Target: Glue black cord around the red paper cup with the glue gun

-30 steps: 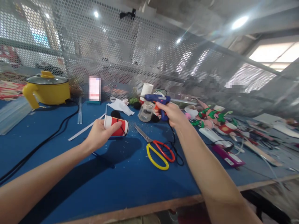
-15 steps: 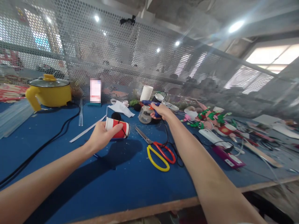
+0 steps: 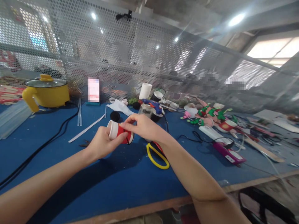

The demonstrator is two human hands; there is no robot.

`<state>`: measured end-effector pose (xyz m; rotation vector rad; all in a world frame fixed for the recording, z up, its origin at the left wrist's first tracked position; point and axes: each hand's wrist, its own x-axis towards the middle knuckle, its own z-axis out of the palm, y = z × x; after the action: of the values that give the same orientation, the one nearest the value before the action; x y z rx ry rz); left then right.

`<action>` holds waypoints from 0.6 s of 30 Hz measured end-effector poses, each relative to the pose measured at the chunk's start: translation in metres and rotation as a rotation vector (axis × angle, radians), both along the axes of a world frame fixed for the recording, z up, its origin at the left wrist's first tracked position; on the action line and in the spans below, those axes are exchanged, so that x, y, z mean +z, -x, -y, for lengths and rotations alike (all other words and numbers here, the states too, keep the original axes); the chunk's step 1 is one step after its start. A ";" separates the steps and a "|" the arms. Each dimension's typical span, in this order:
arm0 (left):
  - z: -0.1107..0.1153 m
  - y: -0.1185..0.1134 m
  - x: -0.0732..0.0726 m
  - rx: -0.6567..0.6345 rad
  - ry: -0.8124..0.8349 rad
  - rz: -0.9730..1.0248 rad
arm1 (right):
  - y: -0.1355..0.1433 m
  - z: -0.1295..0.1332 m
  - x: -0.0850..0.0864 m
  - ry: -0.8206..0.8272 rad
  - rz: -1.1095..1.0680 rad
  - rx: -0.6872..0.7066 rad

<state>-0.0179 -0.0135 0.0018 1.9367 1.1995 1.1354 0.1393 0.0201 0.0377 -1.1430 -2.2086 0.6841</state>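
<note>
A red and white paper cup (image 3: 118, 130) with a black cord around it lies tilted on its side in my left hand (image 3: 102, 143), whose fingers wrap it from below. My right hand (image 3: 142, 126) is at the cup's far end, its thumb and fingers closed against the red side and the cord. Behind it a blue glue gun (image 3: 153, 105) rests over a glass jar (image 3: 145, 109). Scissors with yellow and red handles (image 3: 157, 158) lie on the blue table (image 3: 130, 186), their blades hidden by my right hand.
A yellow pot (image 3: 50, 93) stands at the left with a black cable. A phone (image 3: 93, 90), white strips and a black ball (image 3: 115, 116) lie beyond my hands. Craft flowers (image 3: 210, 113) and a purple power strip (image 3: 229, 154) are at the right.
My right hand has let go of the glue gun, which now rests at the jar, and has come left and nearer to the cup. The cup has turned slightly in my left hand.
</note>
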 end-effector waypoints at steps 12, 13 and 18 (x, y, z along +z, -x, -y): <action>0.003 -0.004 0.007 0.001 0.159 0.143 | 0.000 0.007 -0.001 -0.037 -0.257 -0.012; 0.002 -0.004 0.008 0.009 0.205 0.198 | -0.002 0.007 0.000 -0.040 -0.321 -0.010; -0.002 -0.005 0.009 0.008 0.409 0.396 | -0.009 0.004 0.005 -0.056 -0.552 0.021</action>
<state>-0.0128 -0.0112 0.0108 1.3308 1.1145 1.1091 0.1479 0.0166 0.0425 -0.7840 -1.7582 0.8253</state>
